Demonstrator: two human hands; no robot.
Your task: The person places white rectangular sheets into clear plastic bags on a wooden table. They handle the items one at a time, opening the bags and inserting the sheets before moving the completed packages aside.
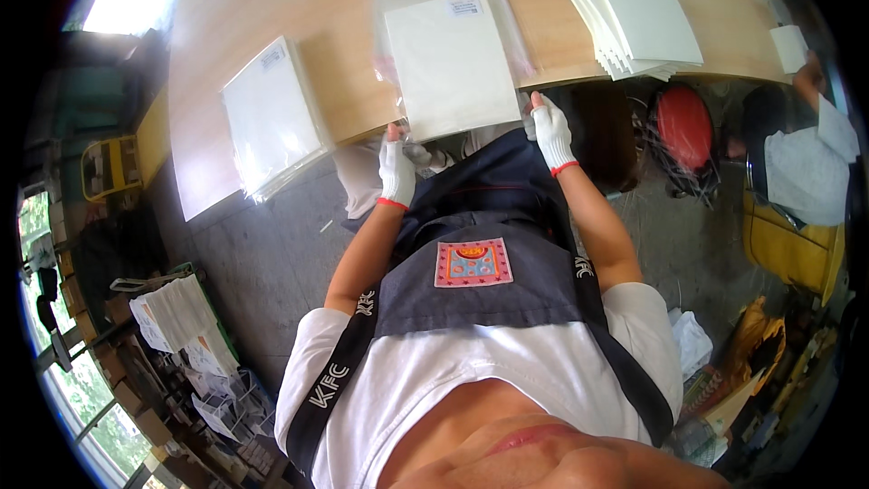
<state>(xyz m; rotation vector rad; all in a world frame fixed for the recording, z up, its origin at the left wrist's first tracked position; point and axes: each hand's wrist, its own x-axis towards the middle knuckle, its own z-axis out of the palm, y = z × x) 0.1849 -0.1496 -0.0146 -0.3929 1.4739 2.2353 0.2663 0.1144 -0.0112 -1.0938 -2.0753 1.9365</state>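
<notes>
Both my hands wear white knit gloves with red cuffs, and the thumb tips are bare. My left hand [396, 167] is closed at the near left corner of a clear plastic bag [520, 45], thumb on top. At the near right corner, my right hand [551, 134] pinches the bag's edge, its thumb pointing up. Between them lies a flat white rectangular sheet or board [453, 72] with a small printed label, apparently inside the bag. It reaches slightly over the table's near edge. Most of my fingers are hidden underneath.
Left on the wooden table [348, 36] lies a stack of bagged white sheets [272, 118]. A fanned pile of white sheets [629, 9] lies to the right. Below are a red round-topped item [685, 127] and a yellow chair [787, 254]. Another person's arm [808, 81] shows far right.
</notes>
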